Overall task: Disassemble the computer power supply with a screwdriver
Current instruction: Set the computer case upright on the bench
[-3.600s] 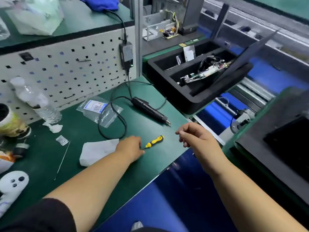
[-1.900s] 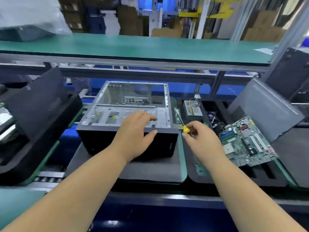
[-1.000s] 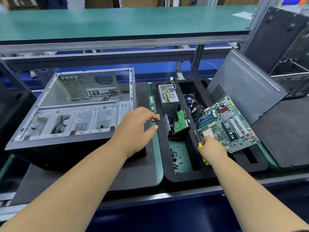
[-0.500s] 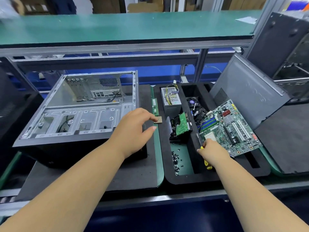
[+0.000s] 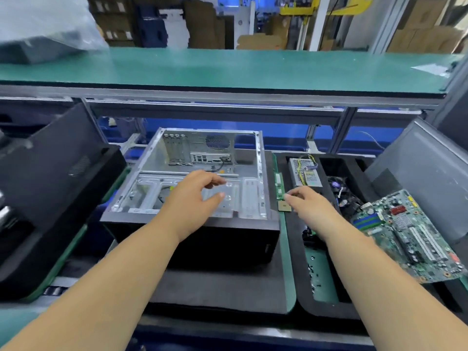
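Left hand (image 5: 195,196) hovers over the open grey metal computer case (image 5: 202,178), fingers loosely spread, holding nothing, likely poised to steady it. Right hand (image 5: 307,206) reaches just past the case's right edge toward a small tan square chip (image 5: 284,206); fingers loosely curled, nothing visibly held. Silver boxy power supply with yellow wires (image 5: 305,171) sits beyond the right hand in a black foam tray (image 5: 326,310). No screwdriver visible.

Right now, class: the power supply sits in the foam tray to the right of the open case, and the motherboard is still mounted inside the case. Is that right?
One thing is wrong. The head view shows the motherboard out of the case, lying on the foam tray at the right. The power supply does sit in that tray.
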The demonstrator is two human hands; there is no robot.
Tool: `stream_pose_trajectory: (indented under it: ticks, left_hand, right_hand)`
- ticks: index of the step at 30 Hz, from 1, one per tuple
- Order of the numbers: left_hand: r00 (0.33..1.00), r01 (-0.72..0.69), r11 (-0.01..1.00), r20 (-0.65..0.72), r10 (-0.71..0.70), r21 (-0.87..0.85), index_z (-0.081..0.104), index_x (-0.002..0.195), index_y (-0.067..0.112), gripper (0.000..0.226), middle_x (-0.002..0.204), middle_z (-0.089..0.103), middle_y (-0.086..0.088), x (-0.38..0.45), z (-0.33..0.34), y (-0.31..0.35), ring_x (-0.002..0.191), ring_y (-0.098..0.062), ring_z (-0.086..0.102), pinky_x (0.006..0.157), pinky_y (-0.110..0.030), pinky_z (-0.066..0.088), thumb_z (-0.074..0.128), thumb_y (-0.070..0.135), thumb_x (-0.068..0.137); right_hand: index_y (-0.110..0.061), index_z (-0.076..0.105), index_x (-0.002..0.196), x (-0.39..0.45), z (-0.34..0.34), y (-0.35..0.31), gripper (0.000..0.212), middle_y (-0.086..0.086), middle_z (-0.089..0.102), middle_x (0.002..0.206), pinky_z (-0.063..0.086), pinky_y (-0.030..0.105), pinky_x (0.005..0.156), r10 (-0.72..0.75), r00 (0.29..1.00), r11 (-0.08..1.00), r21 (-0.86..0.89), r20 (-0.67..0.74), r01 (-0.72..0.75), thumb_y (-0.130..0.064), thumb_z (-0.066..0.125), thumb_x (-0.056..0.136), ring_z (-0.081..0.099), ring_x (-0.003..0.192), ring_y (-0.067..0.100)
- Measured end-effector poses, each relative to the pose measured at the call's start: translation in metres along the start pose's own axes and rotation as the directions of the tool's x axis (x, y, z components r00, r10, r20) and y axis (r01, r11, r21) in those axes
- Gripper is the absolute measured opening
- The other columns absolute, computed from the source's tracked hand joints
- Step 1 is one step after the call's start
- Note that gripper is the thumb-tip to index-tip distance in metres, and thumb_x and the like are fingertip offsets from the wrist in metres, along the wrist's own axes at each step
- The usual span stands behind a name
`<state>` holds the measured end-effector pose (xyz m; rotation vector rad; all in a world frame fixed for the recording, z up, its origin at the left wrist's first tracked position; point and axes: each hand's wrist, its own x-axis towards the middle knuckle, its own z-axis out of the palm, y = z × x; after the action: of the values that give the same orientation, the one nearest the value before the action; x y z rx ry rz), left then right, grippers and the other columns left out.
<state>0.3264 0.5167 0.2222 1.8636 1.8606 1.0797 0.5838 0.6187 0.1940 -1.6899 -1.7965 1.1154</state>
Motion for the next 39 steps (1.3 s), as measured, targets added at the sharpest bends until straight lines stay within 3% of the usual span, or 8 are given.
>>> stream_pose_trajectory:
  ticks: [4,10,14,21,28,32,35,39]
  left_hand:
    - [0.998,0.059,0.998,-0.015,-0.059,-0.024,0.064,0.108,0.034,0.023,0.108,0.057,0.018,0.010,-0.033,-0.035,0.100,0.007,0.052,0.086,-0.002,0.033,0.069,0.021,0.090]
    - [0.941,0.332,0.942,-0.084,-0.328,0.049,0.045,0.141,0.029,0.058,0.140,0.042,0.002,0.035,-0.083,-0.105,0.131,-0.017,0.041,0.108,-0.036,0.036,0.069,0.036,0.088]
    - [0.881,0.471,0.882,-0.024,-0.472,-0.024,0.038,0.147,0.023,0.069,0.147,0.038,-0.005,0.055,-0.104,-0.146,0.134,-0.029,0.040,0.107,-0.051,0.042,0.069,0.041,0.088]
    - [0.838,0.546,0.828,0.086,-0.540,-0.126,0.041,0.138,0.023,0.060,0.129,0.050,0.000,0.076,-0.109,-0.173,0.106,-0.023,0.055,0.091,-0.043,0.052,0.069,0.040,0.088]
    - [0.598,0.801,0.575,0.261,-0.758,-0.166,0.037,0.150,0.012,0.086,0.151,0.042,-0.011,0.090,-0.102,-0.180,0.133,-0.034,0.044,0.098,-0.043,0.039,0.062,0.063,0.086]
    - [0.615,0.787,0.573,0.215,-0.759,-0.228,0.049,0.139,0.008,0.066,0.138,0.053,-0.011,0.092,-0.098,-0.182,0.102,-0.026,0.050,0.084,-0.035,0.038,0.068,0.046,0.089]
    - [0.606,0.790,0.548,0.220,-0.764,-0.274,0.057,0.130,0.007,0.053,0.126,0.059,-0.011,0.091,-0.099,-0.186,0.103,-0.027,0.057,0.093,-0.040,0.048,0.069,0.038,0.089]
    - [0.611,0.770,0.516,0.198,-0.767,-0.376,0.063,0.109,0.011,0.031,0.100,0.064,-0.007,0.088,-0.102,-0.189,0.096,-0.032,0.064,0.091,-0.045,0.053,0.073,0.028,0.086]
  right_hand:
    - [-0.024,0.057,0.122,0.012,0.029,-0.034,0.035,-0.007,0.062,0.111,0.044,0.030,0.070,-0.014,1.000,1.000,-0.012,0.012,0.014,-0.045,0.058,0.094,0.059,0.092,0.012]
    - [-0.012,0.032,0.152,0.035,0.054,-0.070,0.069,0.012,0.046,0.146,0.041,0.038,0.091,0.208,0.978,0.976,-0.072,0.003,-0.207,-0.051,0.051,0.097,0.049,0.126,0.032]
    - [-0.011,0.027,0.154,0.045,0.065,-0.091,0.073,0.012,0.038,0.152,0.036,0.038,0.085,0.327,0.945,0.940,-0.100,-0.019,-0.327,-0.052,0.052,0.098,0.043,0.132,0.035]
    - [-0.007,0.026,0.154,0.063,0.074,-0.107,0.071,0.016,0.038,0.153,0.039,0.041,0.088,0.437,0.896,0.876,-0.188,-0.079,-0.444,-0.046,0.051,0.100,0.044,0.132,0.039]
    - [-0.006,0.032,0.152,0.081,0.069,-0.114,0.066,0.018,0.030,0.158,0.035,0.050,0.106,0.532,0.847,0.843,-0.090,-0.004,-0.530,-0.039,0.055,0.101,0.034,0.141,0.042]
    - [0.005,0.058,0.114,0.091,0.072,-0.107,0.028,0.026,0.060,0.112,0.048,0.040,0.090,0.546,0.838,0.836,-0.057,-0.004,-0.545,-0.017,0.050,0.099,0.058,0.096,0.035]
    - [-0.006,0.050,0.077,0.088,0.074,-0.104,0.024,0.013,0.051,0.084,0.037,0.026,0.073,0.525,0.847,0.850,0.005,-0.088,-0.526,-0.010,0.044,0.099,0.049,0.075,0.023]
    - [-0.008,0.044,0.066,0.087,0.071,-0.094,0.022,0.009,0.040,0.060,0.028,0.023,0.055,0.482,0.865,0.876,0.085,-0.139,-0.474,-0.002,0.048,0.086,0.034,0.049,0.016]
